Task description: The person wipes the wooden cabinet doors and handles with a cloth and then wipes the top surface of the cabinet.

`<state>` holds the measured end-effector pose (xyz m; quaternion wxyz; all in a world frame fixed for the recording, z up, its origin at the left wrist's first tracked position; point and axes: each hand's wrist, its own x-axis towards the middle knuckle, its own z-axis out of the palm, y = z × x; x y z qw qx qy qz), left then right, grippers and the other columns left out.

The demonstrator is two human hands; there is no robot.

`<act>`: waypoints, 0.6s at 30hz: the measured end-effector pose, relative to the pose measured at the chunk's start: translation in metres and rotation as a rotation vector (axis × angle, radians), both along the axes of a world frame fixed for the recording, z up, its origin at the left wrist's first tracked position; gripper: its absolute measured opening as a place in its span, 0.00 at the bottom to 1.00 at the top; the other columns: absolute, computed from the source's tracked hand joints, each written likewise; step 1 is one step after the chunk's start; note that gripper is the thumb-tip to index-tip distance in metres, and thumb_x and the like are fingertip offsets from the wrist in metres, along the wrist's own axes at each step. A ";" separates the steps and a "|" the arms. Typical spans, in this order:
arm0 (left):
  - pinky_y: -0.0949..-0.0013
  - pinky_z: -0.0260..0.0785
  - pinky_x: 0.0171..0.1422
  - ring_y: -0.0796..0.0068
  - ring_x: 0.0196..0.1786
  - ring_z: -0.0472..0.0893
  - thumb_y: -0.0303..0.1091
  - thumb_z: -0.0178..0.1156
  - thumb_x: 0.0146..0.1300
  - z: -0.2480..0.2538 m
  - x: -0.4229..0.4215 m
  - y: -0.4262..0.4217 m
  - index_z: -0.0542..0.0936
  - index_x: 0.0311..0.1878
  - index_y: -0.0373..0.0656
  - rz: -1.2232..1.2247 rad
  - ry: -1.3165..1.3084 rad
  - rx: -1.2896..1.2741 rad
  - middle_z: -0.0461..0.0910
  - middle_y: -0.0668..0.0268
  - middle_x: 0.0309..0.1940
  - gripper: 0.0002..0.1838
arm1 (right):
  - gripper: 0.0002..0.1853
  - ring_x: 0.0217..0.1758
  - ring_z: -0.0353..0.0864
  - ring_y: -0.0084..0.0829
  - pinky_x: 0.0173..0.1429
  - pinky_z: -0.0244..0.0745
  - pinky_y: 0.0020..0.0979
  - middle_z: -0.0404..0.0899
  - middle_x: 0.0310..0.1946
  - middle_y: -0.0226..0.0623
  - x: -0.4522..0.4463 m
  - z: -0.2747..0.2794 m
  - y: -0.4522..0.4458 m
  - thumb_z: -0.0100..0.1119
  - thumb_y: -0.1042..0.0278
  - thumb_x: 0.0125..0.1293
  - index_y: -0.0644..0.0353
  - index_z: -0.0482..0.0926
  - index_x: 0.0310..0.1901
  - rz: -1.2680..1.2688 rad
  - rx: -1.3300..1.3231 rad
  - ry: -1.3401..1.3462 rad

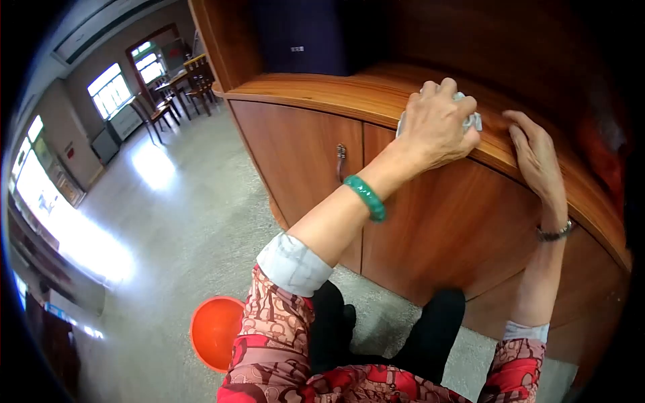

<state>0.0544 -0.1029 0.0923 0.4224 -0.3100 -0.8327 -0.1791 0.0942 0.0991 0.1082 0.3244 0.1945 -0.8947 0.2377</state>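
Observation:
My left hand (440,122), with a green bangle on its wrist, is closed over a crumpled pale cloth (474,121) and presses it on the wooden cabinet's shelf (376,84) near the front edge. Most of the cloth is hidden under the fingers. To the right, my right hand (537,151) lies against the same shelf edge with its fingers stretched out and nothing in them. A dark bracelet circles that wrist. Below the shelf are the cabinet doors (302,141), one with a dark metal handle (341,161).
A dark blue box (302,40) stands at the back of the shelf. On the grey floor, by my left sleeve, sits an orange basin (215,332). A reddish thing (601,158) is blurred at the far right. Chairs (198,77) and a table are farther off.

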 end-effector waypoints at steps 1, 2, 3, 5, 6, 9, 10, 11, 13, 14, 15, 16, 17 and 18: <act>0.54 0.72 0.46 0.56 0.43 0.75 0.42 0.57 0.49 -0.004 -0.005 -0.015 0.81 0.38 0.43 -0.011 0.043 0.038 0.75 0.53 0.41 0.16 | 0.16 0.40 0.79 0.42 0.46 0.71 0.36 0.81 0.36 0.51 0.002 -0.003 -0.004 0.48 0.66 0.69 0.70 0.76 0.49 0.024 -0.013 0.038; 0.56 0.72 0.45 0.57 0.42 0.75 0.40 0.55 0.48 -0.007 -0.009 -0.033 0.81 0.36 0.44 -0.021 0.086 0.077 0.75 0.55 0.39 0.14 | 0.16 0.40 0.79 0.42 0.46 0.71 0.36 0.81 0.36 0.51 0.005 -0.003 -0.008 0.48 0.66 0.69 0.70 0.76 0.49 0.048 -0.019 0.037; 0.56 0.73 0.43 0.58 0.41 0.75 0.39 0.56 0.47 -0.009 -0.017 -0.054 0.81 0.34 0.44 0.061 0.098 0.113 0.75 0.57 0.38 0.13 | 0.16 0.40 0.80 0.42 0.47 0.72 0.36 0.81 0.38 0.50 0.008 0.000 -0.012 0.49 0.65 0.68 0.69 0.76 0.49 0.040 0.004 0.000; 0.57 0.73 0.44 0.58 0.42 0.75 0.40 0.57 0.46 -0.014 -0.039 -0.103 0.81 0.34 0.45 0.187 0.162 0.175 0.76 0.61 0.39 0.13 | 0.17 0.42 0.80 0.42 0.49 0.72 0.36 0.81 0.41 0.50 0.006 -0.002 -0.016 0.51 0.63 0.68 0.69 0.76 0.50 0.050 0.026 0.011; 0.57 0.72 0.46 0.57 0.44 0.76 0.41 0.57 0.47 -0.015 -0.050 -0.130 0.81 0.34 0.45 0.278 0.154 0.194 0.76 0.60 0.39 0.13 | 0.18 0.43 0.80 0.42 0.50 0.72 0.35 0.81 0.42 0.49 0.002 -0.006 -0.012 0.52 0.62 0.68 0.68 0.76 0.50 0.066 0.026 0.057; 0.56 0.71 0.49 0.55 0.44 0.76 0.39 0.55 0.50 -0.023 -0.076 -0.197 0.81 0.32 0.44 0.438 0.199 0.276 0.76 0.58 0.39 0.11 | 0.18 0.45 0.79 0.41 0.52 0.71 0.35 0.81 0.45 0.47 0.001 -0.010 -0.008 0.53 0.61 0.67 0.68 0.77 0.50 0.029 0.057 0.060; 0.56 0.70 0.49 0.54 0.44 0.76 0.38 0.55 0.50 -0.022 -0.076 -0.208 0.81 0.32 0.45 0.449 0.218 0.314 0.76 0.58 0.39 0.10 | 0.18 0.46 0.79 0.40 0.52 0.71 0.35 0.81 0.45 0.47 0.002 -0.010 -0.008 0.53 0.61 0.67 0.68 0.77 0.49 0.004 0.056 0.046; 0.55 0.70 0.49 0.54 0.44 0.76 0.38 0.55 0.51 -0.025 -0.079 -0.210 0.81 0.32 0.44 0.447 0.241 0.353 0.76 0.58 0.39 0.10 | 0.18 0.47 0.78 0.41 0.54 0.71 0.36 0.80 0.46 0.46 0.002 -0.009 -0.009 0.54 0.60 0.67 0.67 0.77 0.50 0.026 0.051 0.031; 0.55 0.68 0.48 0.54 0.43 0.74 0.37 0.55 0.50 -0.031 -0.083 -0.199 0.80 0.31 0.44 0.463 0.312 0.424 0.76 0.58 0.38 0.09 | 0.18 0.47 0.78 0.41 0.54 0.71 0.36 0.80 0.46 0.46 0.000 -0.009 -0.008 0.53 0.59 0.67 0.67 0.77 0.50 0.033 0.058 0.023; 0.56 0.66 0.47 0.57 0.41 0.73 0.36 0.55 0.49 -0.034 -0.085 -0.193 0.79 0.29 0.44 0.455 0.381 0.423 0.76 0.58 0.37 0.08 | 0.19 0.47 0.78 0.41 0.54 0.70 0.36 0.80 0.46 0.46 -0.002 -0.011 -0.008 0.53 0.59 0.67 0.66 0.77 0.50 0.026 0.068 0.021; 0.57 0.65 0.46 0.58 0.41 0.72 0.36 0.56 0.47 -0.037 -0.079 -0.180 0.78 0.29 0.45 0.410 0.448 0.425 0.75 0.59 0.36 0.07 | 0.19 0.48 0.78 0.40 0.56 0.70 0.36 0.80 0.46 0.45 -0.005 -0.014 -0.006 0.52 0.59 0.69 0.66 0.77 0.51 0.003 0.093 0.053; 0.57 0.64 0.47 0.58 0.41 0.72 0.36 0.57 0.46 -0.038 -0.069 -0.162 0.78 0.30 0.45 0.364 0.455 0.426 0.75 0.59 0.35 0.08 | 0.19 0.48 0.78 0.40 0.56 0.70 0.36 0.80 0.46 0.45 -0.007 -0.016 -0.004 0.52 0.59 0.69 0.66 0.77 0.51 0.018 0.092 0.054; 0.56 0.63 0.47 0.58 0.42 0.71 0.35 0.58 0.45 -0.041 -0.059 -0.146 0.77 0.30 0.45 0.292 0.489 0.396 0.75 0.59 0.36 0.08 | 0.19 0.49 0.78 0.40 0.56 0.70 0.36 0.80 0.47 0.45 -0.009 -0.017 -0.002 0.52 0.58 0.69 0.66 0.77 0.51 -0.013 0.097 0.068; 0.55 0.62 0.50 0.56 0.44 0.71 0.35 0.59 0.45 -0.044 -0.045 -0.129 0.77 0.32 0.44 0.236 0.483 0.409 0.74 0.57 0.39 0.10 | 0.19 0.51 0.77 0.41 0.57 0.69 0.36 0.79 0.48 0.45 -0.008 -0.018 -0.003 0.51 0.58 0.69 0.66 0.77 0.52 -0.044 0.102 0.083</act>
